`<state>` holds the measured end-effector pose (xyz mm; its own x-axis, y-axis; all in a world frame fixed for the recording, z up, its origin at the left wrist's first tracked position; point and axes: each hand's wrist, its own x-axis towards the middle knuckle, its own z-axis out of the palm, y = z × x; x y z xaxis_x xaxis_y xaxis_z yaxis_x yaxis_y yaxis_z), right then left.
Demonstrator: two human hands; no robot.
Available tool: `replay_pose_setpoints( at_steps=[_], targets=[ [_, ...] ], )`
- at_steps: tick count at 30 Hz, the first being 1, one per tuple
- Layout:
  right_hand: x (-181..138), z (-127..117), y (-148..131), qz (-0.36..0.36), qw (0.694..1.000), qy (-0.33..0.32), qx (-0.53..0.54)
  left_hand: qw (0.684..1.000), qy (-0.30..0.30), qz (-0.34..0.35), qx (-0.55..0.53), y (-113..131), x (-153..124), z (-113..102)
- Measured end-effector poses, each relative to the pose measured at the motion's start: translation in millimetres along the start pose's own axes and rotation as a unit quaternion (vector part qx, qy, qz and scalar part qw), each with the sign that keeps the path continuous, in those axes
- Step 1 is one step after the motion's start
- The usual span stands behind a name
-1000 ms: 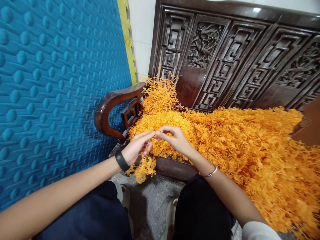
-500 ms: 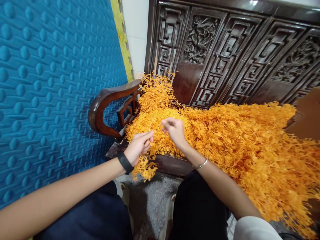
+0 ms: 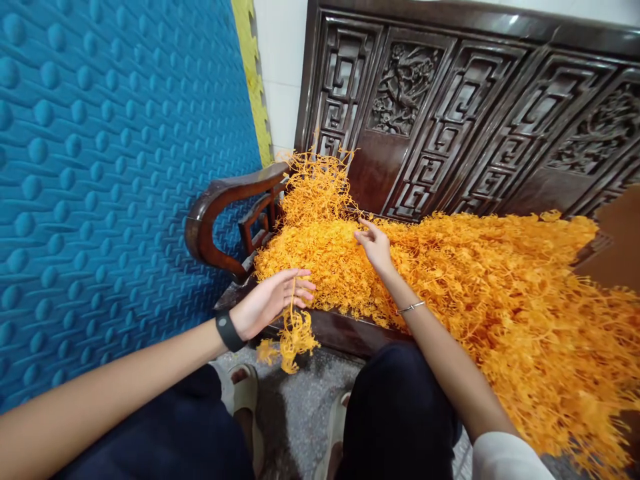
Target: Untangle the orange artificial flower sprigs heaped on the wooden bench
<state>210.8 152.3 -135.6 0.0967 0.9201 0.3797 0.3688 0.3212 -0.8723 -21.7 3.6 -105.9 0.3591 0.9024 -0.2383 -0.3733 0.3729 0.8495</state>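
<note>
My left hand (image 3: 277, 299), with a dark wristband, is over the front edge of the bench with its fingers loosely stretched out. An orange plastic piece with thin, curly branches (image 3: 296, 337) hangs by its stem across these fingers; whether it still touches the hand I cannot tell. Below the palm is a second, blurred orange piece (image 3: 268, 351). Over the large pile of similar orange pieces (image 3: 330, 260) is my right hand (image 3: 376, 245), wearing a thin bangle. Its thumb and index finger are apart, with nothing visible between them.
The pile lies on a dark carved wooden bench (image 3: 345, 327) with a curved armrest (image 3: 200, 227) and high backrest (image 3: 385, 157). Blue textured foam matting (image 3: 100, 200) stands at the left. Brown cardboard (image 3: 620, 230) is at the right. My knees and sandals are below.
My left hand has opened from a pinch and moved slightly lower left, the orange piece now hanging in front of its fingers. My right hand has moved right, away from the left, and its fingers have spread.
</note>
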Motion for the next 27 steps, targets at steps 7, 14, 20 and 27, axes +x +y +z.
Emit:
replay_pose_setpoints(
  at_steps=[7,14,20,27],
  targets=[
    [-24,-3,-38,-0.034,0.989,-0.126,0.069,0.999,0.011,0.038,-0.025,7,3,-7],
    [-78,6,-99,-0.095,0.895,-0.434,-0.040,0.997,0.019,0.074,-0.009,9,4,-5],
    [-92,18,-99,-0.111,0.866,-0.487,-0.014,0.995,0.015,0.090,0.041,5,8,-7],
    [-86,17,-97,-0.023,0.916,-0.382,0.121,0.990,0.025,0.061,0.122,0,11,-12]
  ],
)
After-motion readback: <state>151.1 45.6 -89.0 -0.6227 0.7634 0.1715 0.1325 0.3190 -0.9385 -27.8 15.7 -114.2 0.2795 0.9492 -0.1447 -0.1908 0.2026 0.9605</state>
